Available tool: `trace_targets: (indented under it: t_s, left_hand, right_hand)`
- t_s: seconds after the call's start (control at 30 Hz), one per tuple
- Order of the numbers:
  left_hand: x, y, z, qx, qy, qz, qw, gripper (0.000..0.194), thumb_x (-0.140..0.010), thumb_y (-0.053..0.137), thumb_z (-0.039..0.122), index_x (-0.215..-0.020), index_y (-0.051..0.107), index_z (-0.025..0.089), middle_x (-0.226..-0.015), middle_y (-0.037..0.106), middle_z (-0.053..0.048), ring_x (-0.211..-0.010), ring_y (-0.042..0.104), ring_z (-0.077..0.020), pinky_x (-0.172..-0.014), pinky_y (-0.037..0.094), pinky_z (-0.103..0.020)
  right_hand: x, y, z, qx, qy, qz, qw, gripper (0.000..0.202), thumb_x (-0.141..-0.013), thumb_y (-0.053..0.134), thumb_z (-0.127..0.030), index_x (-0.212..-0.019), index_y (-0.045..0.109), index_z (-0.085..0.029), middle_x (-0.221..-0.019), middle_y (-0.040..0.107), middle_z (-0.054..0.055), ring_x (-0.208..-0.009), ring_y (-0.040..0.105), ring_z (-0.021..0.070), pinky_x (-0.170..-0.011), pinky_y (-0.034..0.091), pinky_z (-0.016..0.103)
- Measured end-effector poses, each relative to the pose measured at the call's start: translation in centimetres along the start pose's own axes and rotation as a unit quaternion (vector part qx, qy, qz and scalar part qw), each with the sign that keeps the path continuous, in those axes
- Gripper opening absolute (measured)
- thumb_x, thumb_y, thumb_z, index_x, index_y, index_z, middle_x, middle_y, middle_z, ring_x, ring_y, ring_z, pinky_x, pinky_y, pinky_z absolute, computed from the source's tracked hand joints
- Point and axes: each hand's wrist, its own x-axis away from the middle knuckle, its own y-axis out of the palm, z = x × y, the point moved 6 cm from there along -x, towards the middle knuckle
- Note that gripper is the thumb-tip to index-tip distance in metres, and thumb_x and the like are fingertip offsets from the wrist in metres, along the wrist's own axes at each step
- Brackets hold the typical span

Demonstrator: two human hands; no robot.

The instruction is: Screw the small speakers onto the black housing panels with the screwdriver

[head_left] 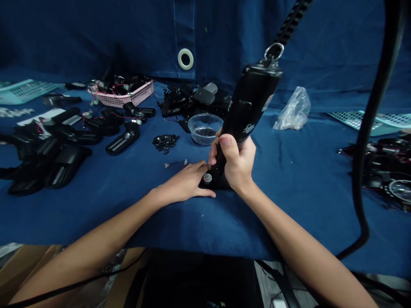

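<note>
My right hand (239,164) is wrapped round a black electric screwdriver (245,100), which hangs from a strap by a metal ring and tilts down to the left. Its lower end is over a black plastic part (221,183) lying on the blue cloth. Fingers and tool hide much of that part. My left hand (186,182) grips the part's left end, thumb on the near side and fingers on the far side. Between them shows a round silver motor-like piece (207,178). Just beyond, a clear bowl (192,128) holds small dark screws.
A pile of small black pieces (165,142) lies left of the bowl. Black housings (69,164) spread across the left, near a pink basket (141,93). A plastic bag (295,109) stands back right. A thick black cable (358,171) hangs at the right, before wired parts (391,171).
</note>
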Motion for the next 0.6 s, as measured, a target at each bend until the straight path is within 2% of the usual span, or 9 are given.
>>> trace_targets:
  t_s: [0.33,0.6]
  left_hand:
    - [-0.05,0.11,-0.11,0.000,0.001,0.002,1.000,0.077,-0.080,0.060,0.063,-0.141,0.035,0.023,-0.142,0.043,-0.014,-0.132,0.041,-0.0354,-0.104,0.039,-0.052]
    - [-0.10,0.09,-0.16,-0.001,-0.007,0.000,1.000,0.074,-0.078,0.060,0.064,-0.136,0.040,0.022,-0.135,0.049,-0.014,-0.123,0.049,-0.0335,-0.104,0.037,-0.053]
  right_hand:
    - [0.07,-0.12,0.16,-0.017,0.001,0.000,1.000,0.034,-0.082,0.061,-0.056,-0.085,0.051,-0.024,-0.053,0.050,-0.005,-0.044,0.046,0.0115,-0.046,0.045,0.030]
    - [0.15,-0.19,0.16,-0.001,-0.003,0.000,1.000,0.033,-0.083,0.060,-0.056,-0.086,0.051,-0.024,-0.054,0.050,-0.005,-0.045,0.047,0.0118,-0.048,0.045,0.030]
